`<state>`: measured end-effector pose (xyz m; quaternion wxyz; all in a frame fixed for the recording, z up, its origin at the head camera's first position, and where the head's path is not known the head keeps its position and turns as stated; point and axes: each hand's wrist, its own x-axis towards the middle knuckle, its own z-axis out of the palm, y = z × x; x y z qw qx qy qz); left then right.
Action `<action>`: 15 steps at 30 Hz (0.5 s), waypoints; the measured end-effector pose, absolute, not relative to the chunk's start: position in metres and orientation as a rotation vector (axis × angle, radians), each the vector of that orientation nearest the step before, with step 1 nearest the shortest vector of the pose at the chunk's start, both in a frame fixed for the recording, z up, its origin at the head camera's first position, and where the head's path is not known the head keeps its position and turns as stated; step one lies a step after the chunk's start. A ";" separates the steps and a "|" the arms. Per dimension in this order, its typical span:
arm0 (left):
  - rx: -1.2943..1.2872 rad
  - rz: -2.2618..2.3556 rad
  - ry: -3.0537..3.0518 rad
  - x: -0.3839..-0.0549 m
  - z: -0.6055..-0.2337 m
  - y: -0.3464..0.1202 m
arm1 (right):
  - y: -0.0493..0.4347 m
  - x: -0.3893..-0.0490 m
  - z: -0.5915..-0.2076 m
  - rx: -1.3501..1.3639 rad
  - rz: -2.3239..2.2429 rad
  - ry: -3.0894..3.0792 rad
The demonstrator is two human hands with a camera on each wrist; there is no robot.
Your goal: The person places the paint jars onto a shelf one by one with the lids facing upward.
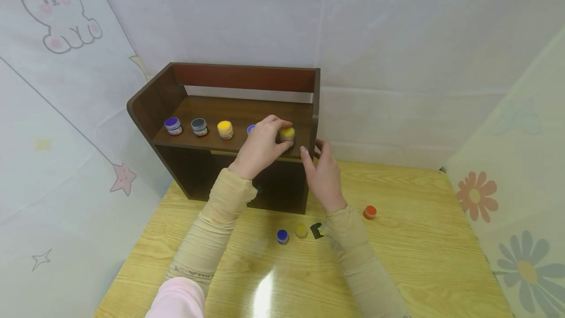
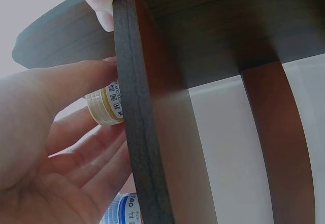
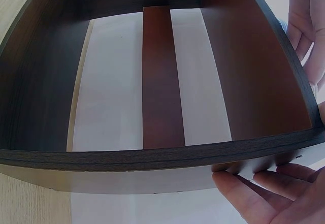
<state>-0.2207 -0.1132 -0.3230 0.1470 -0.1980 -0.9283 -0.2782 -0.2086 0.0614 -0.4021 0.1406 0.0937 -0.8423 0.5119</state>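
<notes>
A small dark brown wooden shelf stands on the table. With thumb and fingers my left hand pinches a yellow-lidded paint jar near the right end of its upper board; printed lettering shows on the jar in the left wrist view. My right hand holds the shelf's right side panel, with the fingers against its outer face and the thumb at the front edge. Left of the held jar stands a blue-lidded jar, partly hidden by my left hand.
Further left on the board stand purple, black and yellow paint jars. On the wooden table are a blue jar, a dull yellow jar, a black-and-yellow item and a red-lidded jar. White sheeting hangs behind.
</notes>
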 end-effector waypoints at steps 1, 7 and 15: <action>-0.569 -0.802 -2.669 -0.221 -0.323 -0.113 | 0.061 -0.209 -0.402 0.271 1.477 -2.432; -0.557 -0.860 -2.653 -0.219 -0.325 -0.114 | 0.061 -0.208 -0.402 0.265 1.468 -2.436; -0.581 -0.927 -2.476 -0.211 -0.318 -0.116 | 0.061 -0.207 -0.401 0.270 1.470 -2.441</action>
